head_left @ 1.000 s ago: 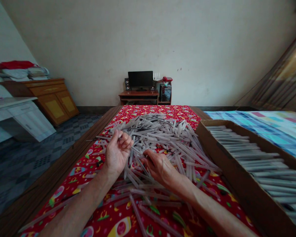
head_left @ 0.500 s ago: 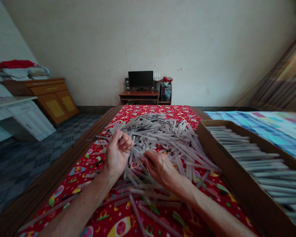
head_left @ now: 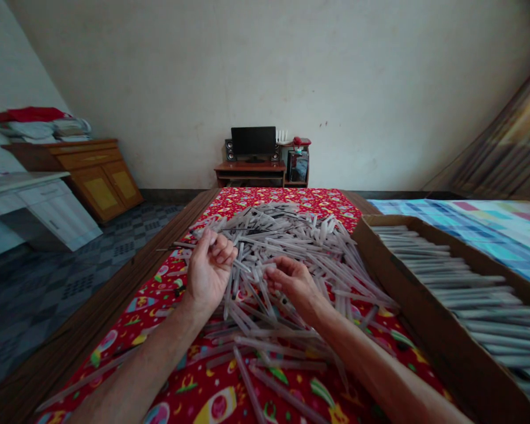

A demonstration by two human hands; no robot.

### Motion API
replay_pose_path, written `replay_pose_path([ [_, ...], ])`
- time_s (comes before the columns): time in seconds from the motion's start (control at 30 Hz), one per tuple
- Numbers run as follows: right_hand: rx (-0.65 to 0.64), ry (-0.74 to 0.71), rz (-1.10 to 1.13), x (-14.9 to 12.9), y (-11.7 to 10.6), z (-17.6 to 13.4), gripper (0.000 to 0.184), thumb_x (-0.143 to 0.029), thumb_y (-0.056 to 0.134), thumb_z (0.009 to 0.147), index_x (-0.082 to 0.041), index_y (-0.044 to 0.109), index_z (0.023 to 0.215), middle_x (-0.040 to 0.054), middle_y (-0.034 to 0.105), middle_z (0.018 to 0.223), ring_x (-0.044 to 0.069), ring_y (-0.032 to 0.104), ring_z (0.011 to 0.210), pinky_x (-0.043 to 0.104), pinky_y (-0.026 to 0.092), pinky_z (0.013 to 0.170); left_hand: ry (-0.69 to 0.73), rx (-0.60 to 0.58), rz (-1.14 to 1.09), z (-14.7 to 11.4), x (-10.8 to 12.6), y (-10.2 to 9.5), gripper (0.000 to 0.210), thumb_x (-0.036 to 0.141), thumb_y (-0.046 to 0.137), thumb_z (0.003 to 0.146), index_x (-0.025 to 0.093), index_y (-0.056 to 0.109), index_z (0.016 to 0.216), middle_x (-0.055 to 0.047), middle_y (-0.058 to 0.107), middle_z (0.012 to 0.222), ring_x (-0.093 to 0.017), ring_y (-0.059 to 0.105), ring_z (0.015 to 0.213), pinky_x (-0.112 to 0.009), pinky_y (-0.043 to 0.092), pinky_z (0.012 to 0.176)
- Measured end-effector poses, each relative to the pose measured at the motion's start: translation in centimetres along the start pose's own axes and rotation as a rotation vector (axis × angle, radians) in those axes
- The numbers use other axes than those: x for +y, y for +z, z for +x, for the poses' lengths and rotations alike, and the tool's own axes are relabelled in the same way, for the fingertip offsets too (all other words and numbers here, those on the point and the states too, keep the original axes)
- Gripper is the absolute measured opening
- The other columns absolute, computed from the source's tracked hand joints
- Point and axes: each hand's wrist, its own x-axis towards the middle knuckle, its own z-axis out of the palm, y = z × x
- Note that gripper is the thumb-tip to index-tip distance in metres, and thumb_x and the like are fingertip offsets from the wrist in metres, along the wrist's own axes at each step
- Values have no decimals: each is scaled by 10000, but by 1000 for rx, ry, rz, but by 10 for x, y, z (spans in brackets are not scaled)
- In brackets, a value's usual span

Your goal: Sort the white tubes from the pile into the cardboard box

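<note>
A broad heap of translucent plastic tubes, some with dark lengths inside, lies on a red patterned cloth. At the heap's left edge, my left hand is raised with its fingers curled closed; what they hold is hidden. Thin dark rods show just left of that hand. Over the middle of the heap, my right hand pinches the end of a pale translucent tube between thumb and fingers. Loose tubes are scattered nearer to me.
An open cardboard box filled with rows of greyish tubes stands at the right. Behind it lies a checked cloth. Farther off are a monitor on a desk, a wooden cabinet and a white desk.
My right hand has lifted slightly and moved right, and a pale tube end now shows at its fingertips. My left hand stays closed in nearly the same place.
</note>
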Motion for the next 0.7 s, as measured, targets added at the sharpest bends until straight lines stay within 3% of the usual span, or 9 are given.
replay_pose_path([
  [0.17, -68, 74, 298, -3, 7, -4, 316, -305, 745, 605, -125, 546, 774, 29, 631, 721, 82, 558, 595, 210, 462, 585, 2, 8, 12, -1, 0, 2, 336, 246, 516, 844, 173, 319, 582, 70, 259, 513, -52, 298, 429, -194, 281, 432],
  [0.33, -116, 56, 339, 6, 15, -7, 307, -331, 732, 644, -126, 524, 739, 30, 634, 701, 84, 576, 585, 204, 479, 568, 21, 8, 14, -3, -2, 3, 329, 248, 511, 846, 173, 330, 582, 70, 259, 510, -54, 301, 429, -201, 286, 435],
  [0.7, -9, 35, 322, 14, 24, -8, 324, -345, 752, 605, -130, 530, 700, 8, 614, 642, 67, 522, 517, 193, 445, 516, 51, 21, -7, -5, -2, 6, 306, 234, 510, 842, 177, 333, 599, 68, 269, 520, -57, 321, 439, -195, 298, 444],
])
